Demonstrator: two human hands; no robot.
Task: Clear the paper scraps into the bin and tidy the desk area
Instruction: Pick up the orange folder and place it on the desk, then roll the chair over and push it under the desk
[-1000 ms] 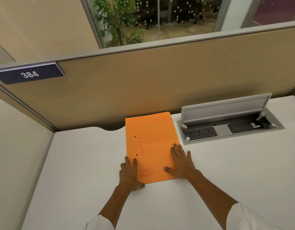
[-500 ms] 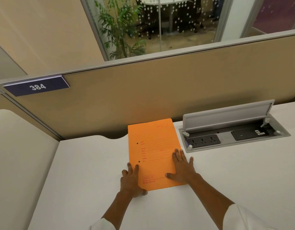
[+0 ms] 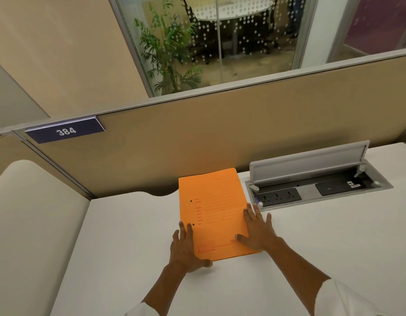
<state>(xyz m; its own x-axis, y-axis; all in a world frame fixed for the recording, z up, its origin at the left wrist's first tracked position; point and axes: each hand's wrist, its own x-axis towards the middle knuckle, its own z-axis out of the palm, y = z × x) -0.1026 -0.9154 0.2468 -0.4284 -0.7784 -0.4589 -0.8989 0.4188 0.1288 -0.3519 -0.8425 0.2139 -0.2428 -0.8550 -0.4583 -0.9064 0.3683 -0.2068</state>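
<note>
An orange file folder (image 3: 214, 208) with red print lies flat on the white desk (image 3: 133, 238), its far edge close to the partition. My left hand (image 3: 186, 249) rests flat on the folder's near left corner, fingers spread. My right hand (image 3: 258, 229) lies flat on the folder's right edge, fingers apart. Neither hand grips it. No paper scraps and no bin are in view.
A beige partition (image 3: 220, 142) with a blue "384" plate (image 3: 66, 131) stands behind the desk. An open socket box (image 3: 316, 188) with its grey lid raised is set into the desk right of the folder. A cream side panel (image 3: 31, 224) borders the left.
The view has tilted upward, showing more of the room behind the partition. Both hands stay flat on the folder, which has barely shifted.
</note>
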